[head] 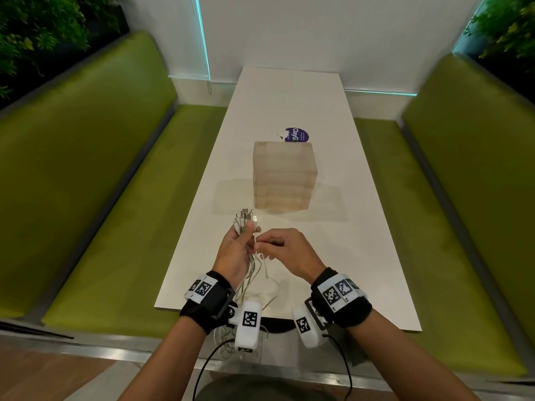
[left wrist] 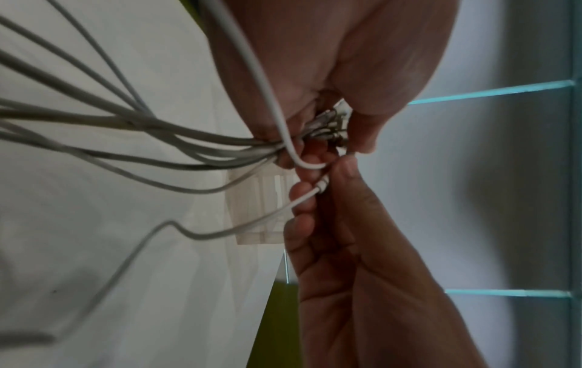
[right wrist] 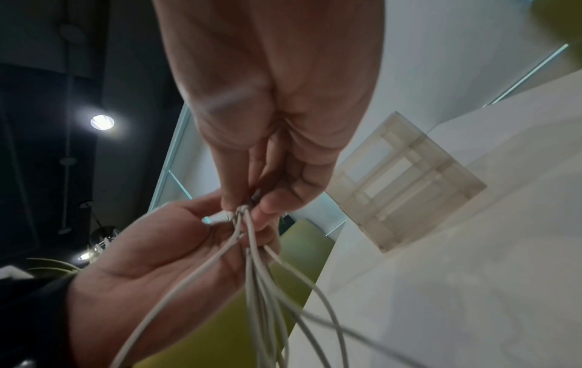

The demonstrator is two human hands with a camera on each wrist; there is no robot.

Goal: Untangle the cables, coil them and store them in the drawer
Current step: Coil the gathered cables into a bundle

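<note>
My left hand [head: 246, 235] grips a bundle of thin white cables [head: 251, 270] just below their plugs [head: 244, 219], which stick up above the fist. The loose lengths hang down over the table's near edge. My right hand [head: 260, 246] pinches the end of one cable beside the left fist. In the left wrist view the left hand [left wrist: 330, 139] clasps the cables [left wrist: 157, 129] while the right hand [left wrist: 324, 181] pinches a single cable end [left wrist: 321, 185]. The right wrist view shows the right hand [right wrist: 252, 203] above the left hand [right wrist: 226, 224] and the cables [right wrist: 261, 286]. The translucent drawer unit [head: 283, 176] stands mid-table, drawers closed.
The long white table [head: 362, 256] runs between two green benches [head: 101, 198]. A purple sticker [head: 296, 135] lies behind the drawer unit [right wrist: 403, 184]. A white wall closes the far end. Black wrist-camera leads hang below my forearms.
</note>
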